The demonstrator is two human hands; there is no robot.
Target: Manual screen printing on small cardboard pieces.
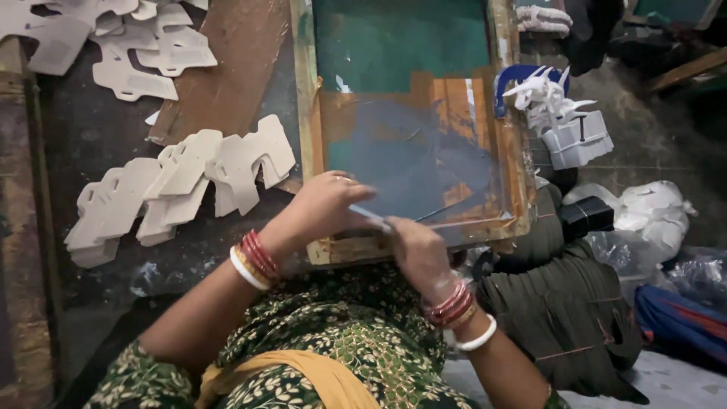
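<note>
Both hands, left hand [327, 206] and right hand [419, 254], grip a squeegee [372, 218] at the wooden screen frame's [307, 113] near edge; card cutouts [182, 182] fanned left, white pieces [564, 121] right

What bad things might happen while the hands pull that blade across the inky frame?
The grey ink might smear onto the left hand or right hand, both gripping the squeegee low on the wooden screen frame. Wet ink might also mark the cardboard cutouts lying right beside the frame.
</note>
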